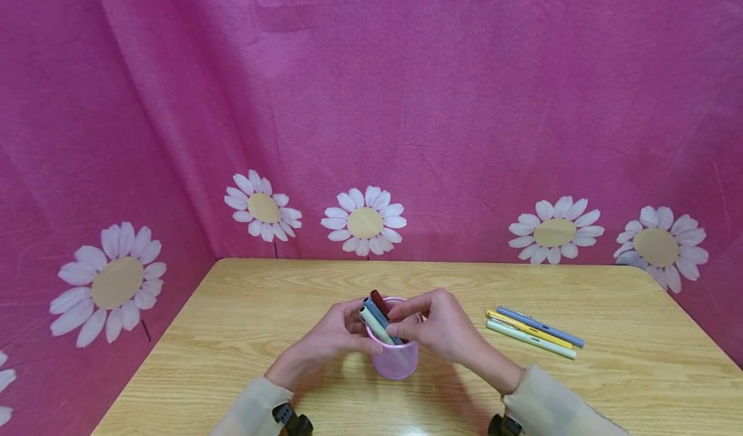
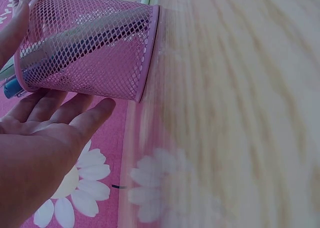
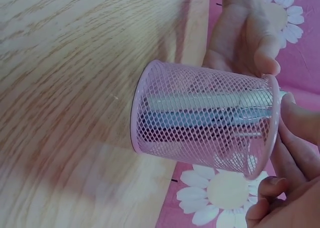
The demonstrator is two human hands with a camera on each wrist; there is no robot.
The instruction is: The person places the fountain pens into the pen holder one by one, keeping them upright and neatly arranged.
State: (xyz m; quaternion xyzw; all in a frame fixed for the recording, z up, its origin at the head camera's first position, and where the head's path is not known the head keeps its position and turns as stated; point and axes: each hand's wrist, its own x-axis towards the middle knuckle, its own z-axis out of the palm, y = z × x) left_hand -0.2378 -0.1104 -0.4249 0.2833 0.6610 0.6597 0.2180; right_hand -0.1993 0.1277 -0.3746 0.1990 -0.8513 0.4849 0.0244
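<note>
A pink mesh pen cup [image 1: 395,363] is seen on the counter [image 1: 261,294], just below the centre of the frame in the head view, with its mouth upward. It is grasped by the left hand [image 1: 333,333]: the thumb is laid at the near side of the rim, and the fingers are set along the other side, as is also shown by the left wrist view.

Three pens are contained in the cup, all leaned toward the upper left: a dark red pen [image 1: 378,300], a grey-blue pen [image 1: 369,305] and a pale green pen [image 1: 374,325]. The tops of these are reached from the right by the right hand [image 1: 444,326], whose thumb and forefinger are brought close together over the mouth; since the fingertips are partly lost among the pens, it cannot be told whether that grip is closed on one of them.

At the right of the frame, well apart from the cup, a blue pen [image 1: 540,327], a yellow pen [image 1: 535,332] and a light green pen [image 1: 531,340] are laid slantwise, side by side. The counter is backed by a magenta cloth [image 1: 348,100] printed with white daisies [image 1: 364,222].
</note>
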